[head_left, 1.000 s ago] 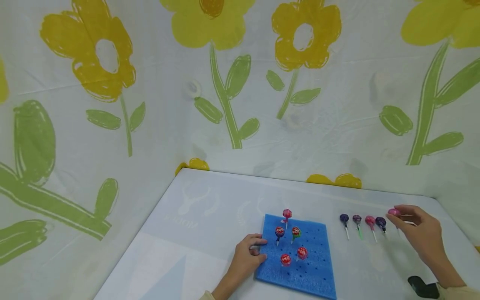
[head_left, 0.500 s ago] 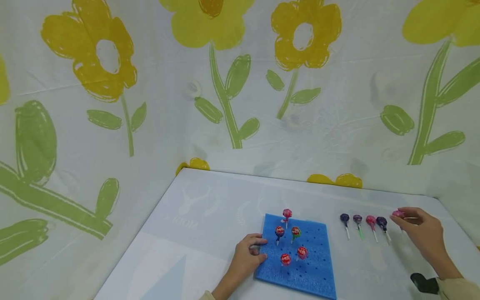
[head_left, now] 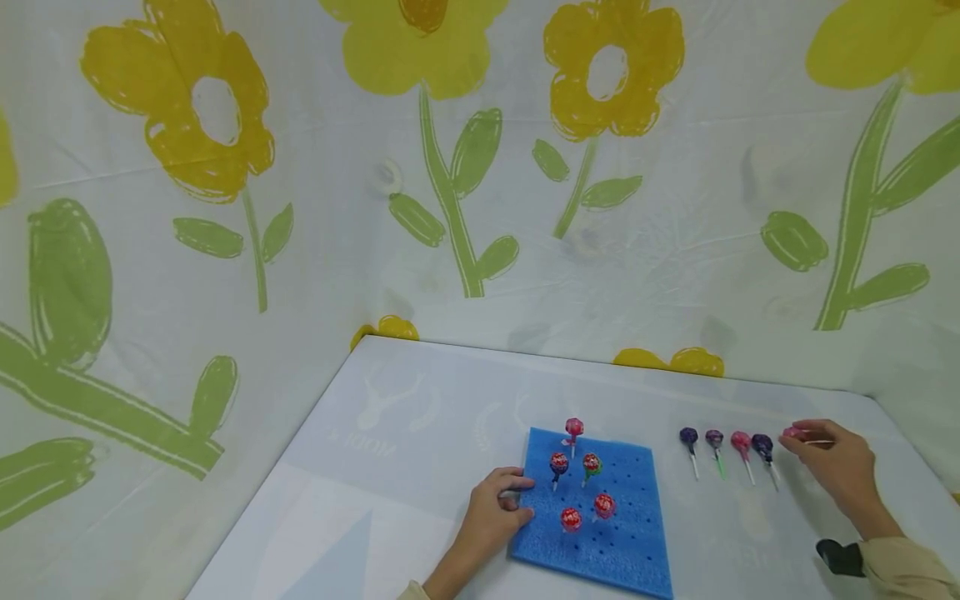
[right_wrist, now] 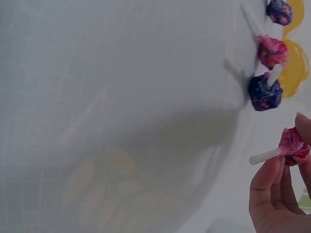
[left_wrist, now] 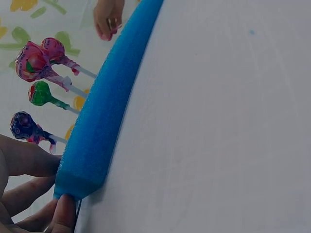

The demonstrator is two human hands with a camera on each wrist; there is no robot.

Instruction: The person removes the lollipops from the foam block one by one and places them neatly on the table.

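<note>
My right hand (head_left: pixel 832 467) pinches a pink-wrapped lollipop (right_wrist: pixel 291 148) by its head, at the right end of a row on the table. Its white stick points left in the right wrist view. Beside it lie a dark purple lollipop (head_left: pixel 762 447), a pink one (head_left: pixel 741 442), and two more dark ones farther left. My left hand (head_left: pixel 487 517) grips the left edge of a blue foam board (head_left: pixel 637 500), thumb and fingers on opposite faces in the left wrist view. Several lollipops stand upright in the board, among them a green-wrapped one (left_wrist: pixel 41 93) and a dark blue one (left_wrist: pixel 23 125).
Small holes dot the foam board, mostly on its right side. The white table (head_left: pixel 420 417) reaches back to a curtain (head_left: pixel 315 250) printed with yellow flowers. A black strapped device (head_left: pixel 838 557) sits at my right wrist.
The right hand has shifted slightly toward me with the pink lollipop, whose stick has dropped out of sight in the head view. The neighbouring dark purple lollipop has turned a little. The left hand is still.
</note>
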